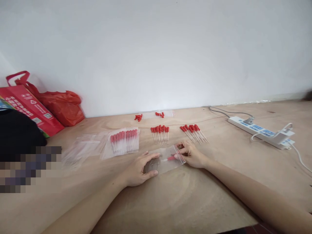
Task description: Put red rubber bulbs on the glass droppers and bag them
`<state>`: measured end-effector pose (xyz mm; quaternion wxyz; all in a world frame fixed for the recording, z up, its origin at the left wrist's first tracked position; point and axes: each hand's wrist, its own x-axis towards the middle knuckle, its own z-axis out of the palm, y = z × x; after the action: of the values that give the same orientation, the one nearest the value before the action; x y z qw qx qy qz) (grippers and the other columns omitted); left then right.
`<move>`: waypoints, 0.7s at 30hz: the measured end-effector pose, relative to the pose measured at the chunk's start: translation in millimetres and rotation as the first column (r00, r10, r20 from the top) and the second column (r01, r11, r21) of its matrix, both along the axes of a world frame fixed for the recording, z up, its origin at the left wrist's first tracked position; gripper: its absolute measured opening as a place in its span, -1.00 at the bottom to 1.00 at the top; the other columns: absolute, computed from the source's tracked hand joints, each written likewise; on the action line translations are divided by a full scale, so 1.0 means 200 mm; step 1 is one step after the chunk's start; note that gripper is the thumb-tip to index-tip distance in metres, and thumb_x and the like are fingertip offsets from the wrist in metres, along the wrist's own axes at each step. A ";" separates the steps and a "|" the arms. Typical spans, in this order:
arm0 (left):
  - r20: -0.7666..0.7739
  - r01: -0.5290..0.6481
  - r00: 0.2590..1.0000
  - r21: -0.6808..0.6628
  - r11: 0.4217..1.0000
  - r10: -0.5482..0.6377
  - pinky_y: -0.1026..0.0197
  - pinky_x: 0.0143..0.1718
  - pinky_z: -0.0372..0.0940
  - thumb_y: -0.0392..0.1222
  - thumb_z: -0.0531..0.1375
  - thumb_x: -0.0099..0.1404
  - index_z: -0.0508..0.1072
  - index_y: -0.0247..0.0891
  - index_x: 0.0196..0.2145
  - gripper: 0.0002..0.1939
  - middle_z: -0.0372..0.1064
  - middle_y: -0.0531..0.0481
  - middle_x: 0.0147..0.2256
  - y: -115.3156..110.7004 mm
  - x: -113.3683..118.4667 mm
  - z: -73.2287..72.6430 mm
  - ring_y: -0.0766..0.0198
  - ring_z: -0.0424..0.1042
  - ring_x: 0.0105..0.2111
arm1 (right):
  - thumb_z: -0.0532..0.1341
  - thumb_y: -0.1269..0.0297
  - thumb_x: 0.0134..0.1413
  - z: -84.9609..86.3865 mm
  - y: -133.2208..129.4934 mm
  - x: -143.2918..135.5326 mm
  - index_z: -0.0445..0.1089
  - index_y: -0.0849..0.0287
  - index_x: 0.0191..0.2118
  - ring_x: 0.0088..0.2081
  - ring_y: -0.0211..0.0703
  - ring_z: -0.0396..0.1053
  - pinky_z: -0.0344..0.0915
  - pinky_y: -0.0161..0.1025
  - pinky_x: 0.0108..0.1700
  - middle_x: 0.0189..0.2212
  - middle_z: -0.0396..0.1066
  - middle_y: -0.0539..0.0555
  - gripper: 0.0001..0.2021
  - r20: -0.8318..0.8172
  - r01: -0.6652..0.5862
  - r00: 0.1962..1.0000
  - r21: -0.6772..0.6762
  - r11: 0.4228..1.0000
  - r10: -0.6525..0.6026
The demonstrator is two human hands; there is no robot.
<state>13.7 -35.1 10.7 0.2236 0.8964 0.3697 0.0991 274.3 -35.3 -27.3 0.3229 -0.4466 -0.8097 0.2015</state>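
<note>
A clear zip bag with a red line along its mouth lies on the wooden table between my hands. My left hand rests at its closed end, thumb and fingers spread apart and touching the plastic. At the mouth, my right hand has its fingertips closed on the red bulb of a dropper, whose pale tip points left inside the bag. Beyond the bag lie a group of red-bulbed droppers and a second, fanned group of droppers. A filled bag of droppers is left of them.
More flat plastic bags overlap at the left. Loose red bulbs lie near the wall, beside another clear bag. A white power strip with cords sits right. Red bags and a black item stand left.
</note>
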 end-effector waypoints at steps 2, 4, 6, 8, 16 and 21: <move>0.013 0.029 0.999 0.005 1.000 -0.029 -0.03 0.13 -0.07 -0.03 0.08 0.19 0.16 -0.11 0.05 -0.53 0.14 0.00 0.08 0.00 0.00 0.01 0.11 0.04 0.12 | 0.08 0.18 0.06 0.01 0.02 0.02 0.47 0.07 -0.33 -0.15 -0.15 0.24 0.15 -0.10 -0.07 -0.23 0.32 0.08 -0.77 0.044 -0.019 0.999 0.013 1.000 0.018; 0.038 0.057 0.998 0.006 0.998 -0.058 -0.01 0.14 -0.10 -0.06 0.08 0.19 0.21 -0.14 -0.04 -0.63 0.17 -0.02 0.06 0.00 0.00 0.02 0.16 0.10 0.09 | 0.06 0.23 0.06 0.03 0.06 0.05 0.45 0.13 -0.34 -0.23 -0.19 0.29 0.20 -0.19 -0.15 -0.28 0.36 0.08 -0.78 0.038 0.033 0.999 -0.003 0.999 -0.033; 0.061 0.062 0.996 0.002 0.998 -0.062 0.00 0.13 -0.07 -0.07 0.08 0.19 0.23 -0.17 -0.16 -0.73 0.20 -0.06 0.04 -0.01 0.00 0.02 0.18 0.16 0.06 | 0.07 0.27 0.03 0.06 0.13 0.10 0.42 0.17 -0.36 -0.31 -0.21 0.31 0.23 -0.24 -0.24 -0.36 0.39 0.06 -0.81 0.069 0.220 0.973 -0.003 0.975 -0.220; 0.076 0.048 0.996 -0.002 0.999 -0.048 -0.01 0.10 -0.03 -0.08 0.09 0.18 0.21 -0.19 -0.25 -0.79 0.20 -0.09 0.04 -0.01 0.00 0.02 0.17 0.18 0.04 | 0.08 0.32 0.00 0.09 0.21 0.14 0.39 0.20 -0.34 -0.30 -0.19 0.31 0.20 -0.26 -0.24 -0.36 0.40 0.07 -0.83 0.171 0.440 0.882 0.040 0.897 -0.440; 0.098 0.051 0.994 -0.001 0.999 -0.050 -0.01 0.09 -0.02 -0.06 0.11 0.16 0.14 -0.21 -0.41 -0.78 0.23 -0.13 0.00 0.00 0.00 -0.01 0.17 0.14 0.06 | 0.03 0.24 0.05 0.09 0.44 0.09 0.35 0.22 -0.20 -0.13 -0.03 0.28 0.16 -0.21 -0.19 -0.18 0.32 0.21 -0.74 0.403 0.710 0.623 0.069 0.701 -0.670; 0.099 0.059 0.993 -0.005 0.998 -0.058 -0.03 0.11 -0.05 -0.05 0.11 0.17 0.21 -0.19 -0.26 -0.77 0.19 -0.10 0.03 -0.01 0.00 0.00 0.15 0.14 0.06 | 0.02 0.29 0.04 0.09 0.46 0.04 0.37 0.28 -0.23 -0.11 0.08 0.27 0.16 -0.12 -0.17 -0.16 0.28 0.29 -0.74 0.376 0.750 0.594 0.060 0.658 -0.711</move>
<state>13.0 -36.2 10.2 0.2481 0.8999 0.3322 0.1352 283.2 56.3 -10.0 0.1958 -0.7845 -0.5884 0.0063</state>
